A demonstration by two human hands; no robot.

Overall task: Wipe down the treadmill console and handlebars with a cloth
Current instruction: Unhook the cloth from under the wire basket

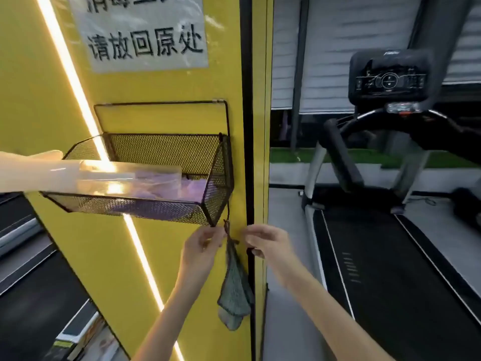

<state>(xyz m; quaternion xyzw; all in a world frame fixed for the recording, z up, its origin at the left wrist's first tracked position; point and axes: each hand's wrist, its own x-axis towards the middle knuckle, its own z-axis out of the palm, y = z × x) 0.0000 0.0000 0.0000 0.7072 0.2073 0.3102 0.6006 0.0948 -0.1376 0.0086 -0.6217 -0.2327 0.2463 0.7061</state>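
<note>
Head view: the only view; all of what follows is read from it.
Cloth (234,290): grey-green, hanging limp in the lower middle of the frame against the yellow pillar (161,256). It is tied up, I judge, so that it stays at this station.
Cord (228,217): dark, running down from the right corner of the mesh basket (166,152) to a knot at the cloth's top; this is what keeps the cloth off the floor.
My left hand (203,246): just left of the knot, fingers curled, thumb and fingertips pinching the cord, steadying it so the knot can be worked.
My right hand (265,243): just right of the knot, fingers bent toward it. Whether they grip anything I cannot tell; a dark bit under them may be cord or the pillar's black edge.
Basket contents: a clear bottle (109,175) lying on its side and something purple (194,187) beside it, too blurred to name.
Sign (145,35): upper left, printed paper above the basket.
Console (387,76): upper right, well apart from my hands, untouched.
Handlebars (341,157): dark bars below the console, right of the pillar.
Step in hand: freeing the cloth; the wiping itself has not begun.
</note>
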